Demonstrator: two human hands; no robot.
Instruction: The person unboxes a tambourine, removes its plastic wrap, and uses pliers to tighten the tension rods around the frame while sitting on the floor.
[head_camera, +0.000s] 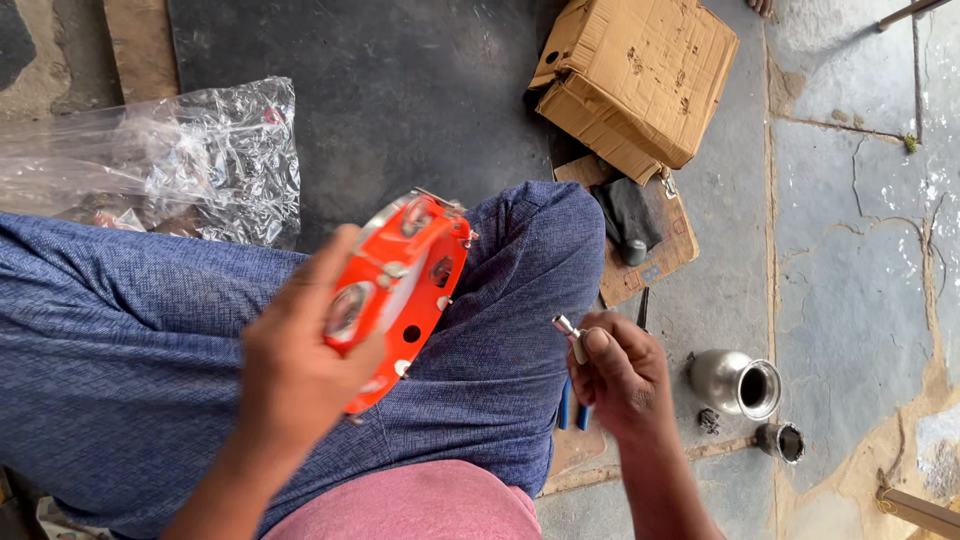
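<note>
Lap: nearest thing is a bit of pink shirt (420, 505) at the bottom edge, then blue trousers (130, 350) filling the left and middle, one knee bent up in the centre.
Plastic bag: crinkly clear bag (170, 160) lies on the dark floor (400, 90) upper left, just behind the thigh. Something's inside but it's too hazy to tell what.
Left hand: left hand (295, 375) is up over the lap, fingers curled round the lower rim of the orange tambourine (400, 290), thumb up along its face. Solid grip, not loose.
Tambourine: round orange frame held tilted, edge-on toward the knee, small metal discs set in slots around it, a few holes and screws showing in the rim.
Right hand: right hand (620, 375) sits just right of the knee, close to the tambourine but not touching it. Fingers pinched tight on a small metal piece (570, 335) sticking out above the thumb. Blue handles (572, 412) poke out underneath it, can't tell if the hand has them.
Cardboard box: battered box (635, 80) top centre-right, flattened cardboard scrap (655, 250) below it with a dark cloth (628, 215) on top.
Metal pots: shiny steel pot (735, 383) on its side on the stone floor (850, 300), smaller metal cup (782, 441) just beside it.
</note>
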